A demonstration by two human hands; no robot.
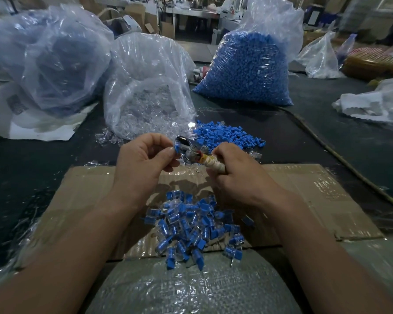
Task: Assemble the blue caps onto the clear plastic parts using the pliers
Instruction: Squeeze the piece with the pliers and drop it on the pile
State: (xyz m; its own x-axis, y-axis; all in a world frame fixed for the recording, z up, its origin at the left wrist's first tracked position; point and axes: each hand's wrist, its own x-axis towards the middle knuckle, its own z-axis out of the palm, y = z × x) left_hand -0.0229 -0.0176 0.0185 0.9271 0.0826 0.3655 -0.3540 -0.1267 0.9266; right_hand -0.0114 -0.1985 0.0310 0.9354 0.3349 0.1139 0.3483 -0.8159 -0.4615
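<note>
blue cap (pixel 177 149) pinched in left hand (pixel 143 159), beside pliers (pixel 192 152)

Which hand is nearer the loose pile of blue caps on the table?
Right. The right hand, gripping the pliers, sits just in front of the loose pile of blue caps; the left hand is farther off to the pile's left, pinching one blue cap.

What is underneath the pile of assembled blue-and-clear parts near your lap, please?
The pile of assembled parts lies on a flattened cardboard sheet, spilling onto a woven sack at the near edge. The cardboard directly beneath is covered.
</note>
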